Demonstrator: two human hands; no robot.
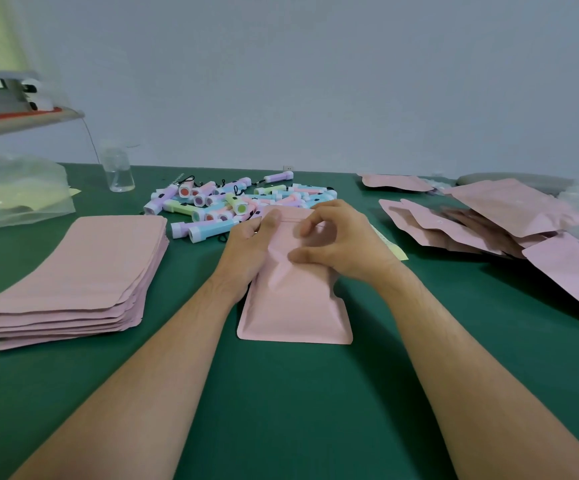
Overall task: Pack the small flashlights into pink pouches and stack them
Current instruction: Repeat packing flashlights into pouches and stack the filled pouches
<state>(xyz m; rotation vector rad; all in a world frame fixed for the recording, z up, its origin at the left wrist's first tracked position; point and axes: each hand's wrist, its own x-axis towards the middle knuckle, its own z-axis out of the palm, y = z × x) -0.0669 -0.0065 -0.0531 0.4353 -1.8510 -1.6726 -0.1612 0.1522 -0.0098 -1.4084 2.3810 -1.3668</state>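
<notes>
A pink pouch (293, 306) lies lengthwise on the green table in front of me, bulging in its middle. My left hand (248, 247) grips its upper left edge, thumb on top near the opening. My right hand (338, 237) pinches the pouch's top strip with curled fingers, thumb pressed on the front. Just behind the hands lies a heap of small pastel flashlights (232, 202), purple, blue, green and pink. A neat stack of flat pink pouches (83, 278) sits at the left. A loose pile of bulging pink pouches (509, 220) lies at the right.
A clear plastic bottle (119, 171) stands at the back left next to a clear plastic bag (14, 192). A shelf with a red-edged board (21, 116) juts out above the left. One more pink pouch (395, 181) lies at the back right. A grey wall closes the table's far edge.
</notes>
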